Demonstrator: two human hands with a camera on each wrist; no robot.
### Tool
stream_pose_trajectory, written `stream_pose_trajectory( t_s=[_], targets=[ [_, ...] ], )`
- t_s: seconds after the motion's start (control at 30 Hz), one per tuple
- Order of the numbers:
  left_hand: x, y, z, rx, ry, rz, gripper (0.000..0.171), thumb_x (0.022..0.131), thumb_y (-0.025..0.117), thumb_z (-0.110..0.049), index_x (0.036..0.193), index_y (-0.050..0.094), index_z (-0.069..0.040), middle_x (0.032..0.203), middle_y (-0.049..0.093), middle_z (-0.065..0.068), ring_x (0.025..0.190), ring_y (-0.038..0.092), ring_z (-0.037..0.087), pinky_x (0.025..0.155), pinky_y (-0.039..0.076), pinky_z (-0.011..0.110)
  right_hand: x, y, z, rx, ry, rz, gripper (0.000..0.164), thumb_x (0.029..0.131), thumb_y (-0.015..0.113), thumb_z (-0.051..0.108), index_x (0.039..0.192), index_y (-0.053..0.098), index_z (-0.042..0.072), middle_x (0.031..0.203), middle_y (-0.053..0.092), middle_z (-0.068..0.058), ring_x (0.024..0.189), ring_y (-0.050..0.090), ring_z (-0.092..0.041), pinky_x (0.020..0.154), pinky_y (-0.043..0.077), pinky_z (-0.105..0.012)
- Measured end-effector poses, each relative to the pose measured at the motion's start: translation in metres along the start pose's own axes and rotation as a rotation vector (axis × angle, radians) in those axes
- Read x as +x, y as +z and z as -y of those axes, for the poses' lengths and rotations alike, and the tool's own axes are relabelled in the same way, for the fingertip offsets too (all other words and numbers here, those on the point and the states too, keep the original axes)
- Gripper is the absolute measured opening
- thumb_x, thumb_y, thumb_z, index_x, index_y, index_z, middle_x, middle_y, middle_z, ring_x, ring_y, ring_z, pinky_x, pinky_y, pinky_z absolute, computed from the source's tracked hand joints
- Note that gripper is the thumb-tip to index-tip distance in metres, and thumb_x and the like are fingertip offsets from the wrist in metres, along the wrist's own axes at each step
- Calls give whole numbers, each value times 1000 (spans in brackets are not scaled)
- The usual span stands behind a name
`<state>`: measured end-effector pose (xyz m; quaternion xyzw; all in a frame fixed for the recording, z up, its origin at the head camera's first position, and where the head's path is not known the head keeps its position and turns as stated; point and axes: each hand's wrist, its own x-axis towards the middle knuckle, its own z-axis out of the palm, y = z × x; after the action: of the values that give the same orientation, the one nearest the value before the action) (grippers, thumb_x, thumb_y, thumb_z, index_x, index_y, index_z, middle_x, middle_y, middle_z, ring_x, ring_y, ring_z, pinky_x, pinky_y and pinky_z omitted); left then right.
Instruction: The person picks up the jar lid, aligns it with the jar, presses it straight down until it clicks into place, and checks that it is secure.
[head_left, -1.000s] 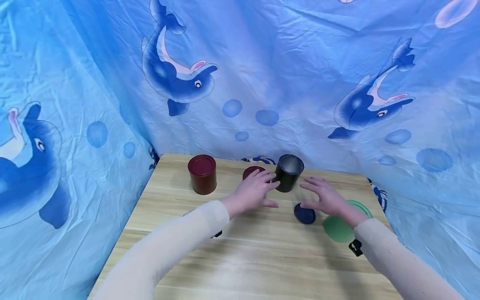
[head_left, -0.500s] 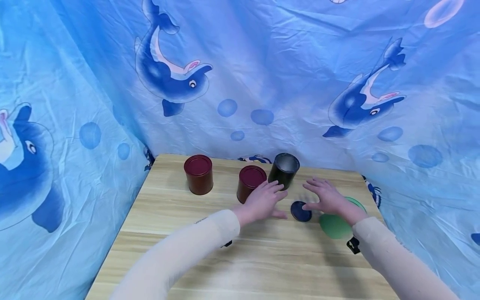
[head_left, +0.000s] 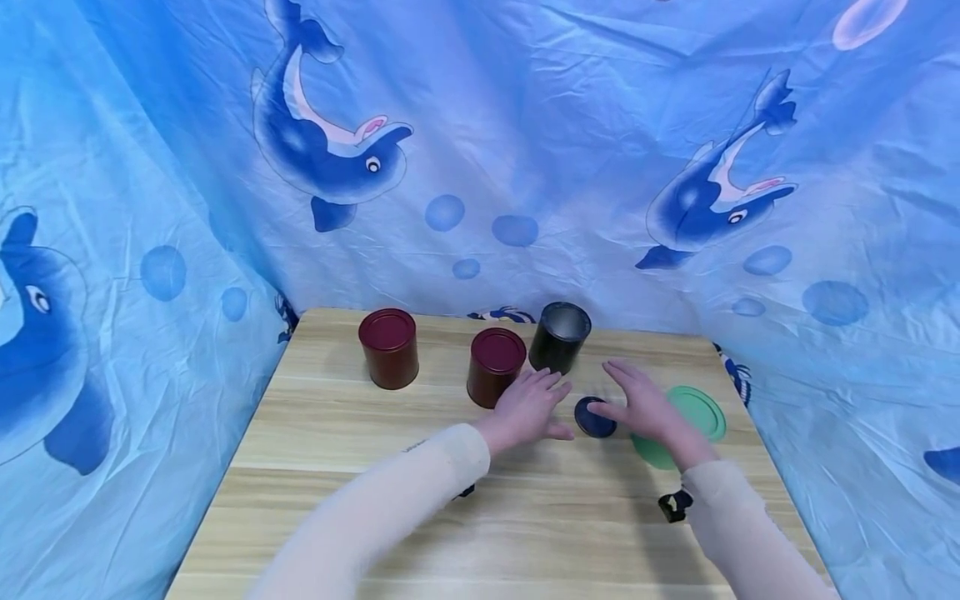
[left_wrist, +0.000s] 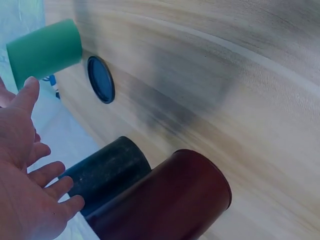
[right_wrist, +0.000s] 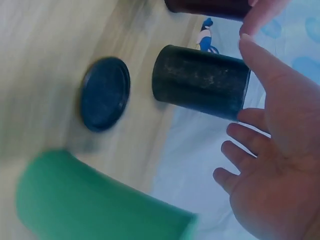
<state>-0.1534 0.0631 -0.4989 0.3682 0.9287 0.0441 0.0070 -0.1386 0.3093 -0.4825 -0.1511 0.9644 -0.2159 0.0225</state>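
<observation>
My left hand [head_left: 528, 406] is held over the table with fingers spread and nothing in it, overlapping the near edge of the middle dark red canister [head_left: 495, 367] in the head view. Right of it, my right hand [head_left: 645, 406] is also spread and empty, its thumb overlapping a round dark blue-black lid [head_left: 596, 419] that lies flat on the wood. Behind the hands stands a black canister [head_left: 557, 348] with an open top. A green canister [head_left: 697, 412] with its lid on stands beside my right hand, partly hidden by the wrist.
Another dark red lidded canister [head_left: 388, 354] stands at the back left of the wooden table [head_left: 337, 450]. Blue dolphin-printed cloth [head_left: 480, 167] hangs close behind the table's back edge and along both sides.
My left hand has moved right and back towards me, uncovering the middle red canister. The right hand has drawn slightly towards me, showing more of the green canister's lid. The head view has shifted.
</observation>
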Motion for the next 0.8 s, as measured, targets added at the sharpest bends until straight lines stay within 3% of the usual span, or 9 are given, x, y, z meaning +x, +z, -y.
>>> stream_pose_trajectory(
  t_s=[0.17, 0.3, 0.57, 0.8],
  targets=[
    [1, 7, 3, -55, -21, 40, 86, 94, 71, -69, 161, 51, -20, 166, 48, 7, 156, 41, 28, 127, 34, 45, -10, 24, -5, 146, 87, -61, 91, 101, 75, 43, 162, 33, -9, 165, 34, -36, 152, 31, -57, 121, 29, -71],
    [6, 16, 6, -89, -13, 53, 84, 95, 72, -64, 161, 51, -18, 166, 47, 9, 156, 40, 29, 128, 33, 45, -18, 43, -10, 187, 150, -82, 95, 102, 73, 45, 165, 26, -9, 168, 28, -36, 155, 27, -55, 123, 26, -70],
    [15, 26, 4, -50, 4, 53, 82, 96, 72, -62, 162, 50, -19, 166, 48, 7, 156, 41, 27, 127, 34, 44, -29, 76, -20, 143, 142, -119, 95, 100, 77, 37, 159, 28, -19, 165, 25, -42, 153, 27, -60, 123, 28, -70],
    [23, 36, 4, -12, -3, 112, 82, 97, 70, -63, 165, 45, -23, 170, 42, 3, 158, 37, 23, 129, 30, 44, -42, 93, -21, 125, 183, -69, 95, 98, 79, 37, 159, 29, -17, 167, 23, -40, 154, 23, -60, 123, 27, -69]
  ],
)
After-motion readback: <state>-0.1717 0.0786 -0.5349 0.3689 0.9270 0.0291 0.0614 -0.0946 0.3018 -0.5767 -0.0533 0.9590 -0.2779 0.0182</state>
